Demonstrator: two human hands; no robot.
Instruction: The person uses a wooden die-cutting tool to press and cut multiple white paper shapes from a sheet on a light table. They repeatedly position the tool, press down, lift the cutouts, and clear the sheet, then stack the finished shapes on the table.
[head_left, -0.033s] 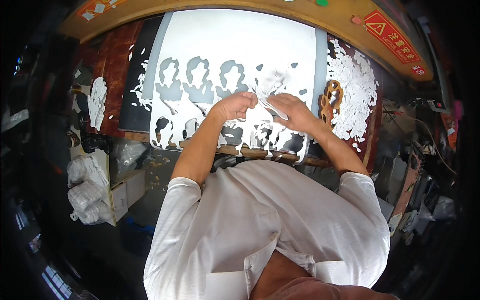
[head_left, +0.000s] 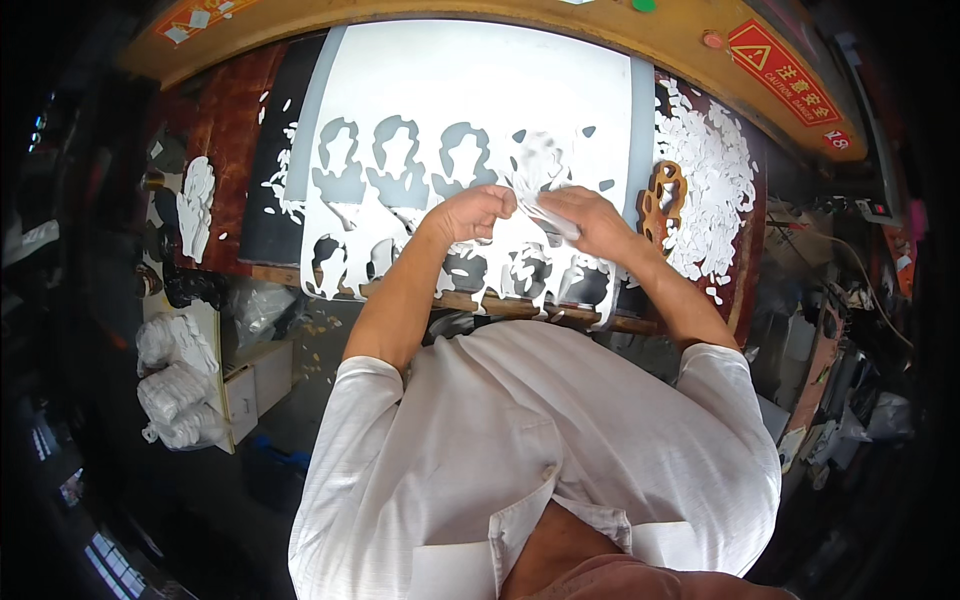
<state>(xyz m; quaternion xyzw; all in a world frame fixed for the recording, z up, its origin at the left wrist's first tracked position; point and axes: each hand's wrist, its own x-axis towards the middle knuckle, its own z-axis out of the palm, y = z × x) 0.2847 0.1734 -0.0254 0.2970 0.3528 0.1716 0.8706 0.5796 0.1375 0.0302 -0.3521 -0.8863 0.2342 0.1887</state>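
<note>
Between our hands we have blurred white pieces (head_left: 553, 221) over the sheet (head_left: 480, 75), slanting from far left to near right. Our right grip (head_left: 592, 220), nearer, pinches them; our left grip (head_left: 470, 213) curls beside them, hold unclear.

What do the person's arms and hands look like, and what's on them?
The left hand and right hand wear no gloves. The forearms are bare, with no watch or bracelet showing. Short white sleeves cover the upper arms, part of a whitish shirt.
</note>
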